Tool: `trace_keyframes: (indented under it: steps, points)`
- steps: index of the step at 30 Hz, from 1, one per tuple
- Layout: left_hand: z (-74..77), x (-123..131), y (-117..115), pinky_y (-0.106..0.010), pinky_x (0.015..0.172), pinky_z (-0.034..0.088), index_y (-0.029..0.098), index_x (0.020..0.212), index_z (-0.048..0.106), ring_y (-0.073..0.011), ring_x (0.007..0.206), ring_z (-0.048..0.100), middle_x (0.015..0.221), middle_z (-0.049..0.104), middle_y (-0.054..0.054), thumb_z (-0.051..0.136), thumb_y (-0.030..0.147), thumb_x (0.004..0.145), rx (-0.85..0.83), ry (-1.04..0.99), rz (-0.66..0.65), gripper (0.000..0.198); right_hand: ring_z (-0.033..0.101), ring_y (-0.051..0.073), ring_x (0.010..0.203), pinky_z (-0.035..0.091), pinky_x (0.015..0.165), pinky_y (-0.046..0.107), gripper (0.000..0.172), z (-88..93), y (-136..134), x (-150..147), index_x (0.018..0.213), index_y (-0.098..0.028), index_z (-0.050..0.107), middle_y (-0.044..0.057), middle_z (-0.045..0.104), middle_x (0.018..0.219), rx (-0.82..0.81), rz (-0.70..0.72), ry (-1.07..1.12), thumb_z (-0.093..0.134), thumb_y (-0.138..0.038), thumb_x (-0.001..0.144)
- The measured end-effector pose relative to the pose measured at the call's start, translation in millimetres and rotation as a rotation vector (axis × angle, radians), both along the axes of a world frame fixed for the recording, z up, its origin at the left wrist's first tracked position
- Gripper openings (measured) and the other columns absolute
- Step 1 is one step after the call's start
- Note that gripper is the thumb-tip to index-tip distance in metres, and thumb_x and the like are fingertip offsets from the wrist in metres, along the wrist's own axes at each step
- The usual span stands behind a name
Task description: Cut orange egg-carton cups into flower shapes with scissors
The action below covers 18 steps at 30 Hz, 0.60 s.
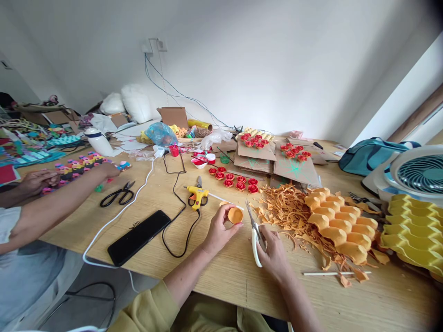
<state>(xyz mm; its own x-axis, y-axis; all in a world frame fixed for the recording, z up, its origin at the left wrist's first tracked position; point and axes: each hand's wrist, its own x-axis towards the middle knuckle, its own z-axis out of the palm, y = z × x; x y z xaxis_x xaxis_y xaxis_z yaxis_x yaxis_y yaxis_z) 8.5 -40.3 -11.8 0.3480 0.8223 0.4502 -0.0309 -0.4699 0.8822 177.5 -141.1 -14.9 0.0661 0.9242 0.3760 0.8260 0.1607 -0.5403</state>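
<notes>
Between the thumb and fingers of my left hand (220, 229) is a small orange egg-carton cup (236, 215), its round face turned toward me. My right hand (273, 252) grips white-handled scissors (256, 237). Their blades point up and away, slightly apart, just right of the cup. A yellow glue gun (198, 196) lies beyond my left hand, on top of another pair of scissors. Right of my hands are a pile of orange trimmings (294, 207) and an orange egg carton (341, 223) with its cups upward.
Red paper-like roses (240, 186) stand on the table and on cardboard pieces (296, 168). A black phone (139, 237), cables and black scissors (119, 193) lie leftward. A co-worker's arm (65, 203) reaches in at left. A yellow egg carton (413, 233) and fan (420, 173) are at right.
</notes>
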Motion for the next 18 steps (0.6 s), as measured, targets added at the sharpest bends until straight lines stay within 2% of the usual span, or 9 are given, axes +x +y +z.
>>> trace_keyframes:
  steps: [5,12,16,18]
  points:
    - [-2.3,0.6,0.0,-0.033,0.091,0.052,0.021,0.121,0.049,-0.0219,0.109,0.062,0.123,0.06,-0.011,0.074,0.024,0.076,0.013,-0.011,0.017,0.051,0.057,0.017,0.071,0.037,0.074,0.03,0.012,-0.9,0.1,-1.0,0.083,-0.022,0.048,0.0,0.061,0.076,-0.024,0.043,-0.036,0.048,-0.031,0.092]
    - [1.3,-0.9,-1.4,-0.028,0.08,0.052,0.02,0.121,0.053,-0.0182,0.097,0.063,0.122,0.062,-0.01,0.07,0.021,0.078,0.065,0.085,0.08,0.047,0.048,0.014,0.056,0.035,0.061,0.027,0.022,-5.3,3.2,2.7,0.072,-0.023,0.045,-0.003,0.053,0.061,0.042,-0.067,0.046,0.047,-0.033,0.092]
    - [4.3,-1.5,-2.7,-0.026,0.074,0.05,0.02,0.127,0.053,-0.0153,0.086,0.062,0.121,0.063,-0.009,0.066,0.017,0.079,0.083,0.12,0.079,0.05,0.047,0.014,0.054,0.035,0.058,0.026,0.027,-5.5,3.3,3.8,0.07,-0.023,0.046,-0.002,0.052,0.058,0.024,-0.072,0.105,0.047,-0.038,0.093]
    - [4.2,-1.5,-1.9,-0.026,0.075,0.051,0.02,0.128,0.053,-0.016,0.089,0.062,0.122,0.063,-0.01,0.066,0.017,0.078,0.058,0.098,0.064,0.052,0.047,0.014,0.053,0.036,0.058,0.026,0.028,-5.5,2.7,4.1,0.07,-0.023,0.047,-0.002,0.052,0.058,0.01,-0.08,0.125,0.047,-0.04,0.093]
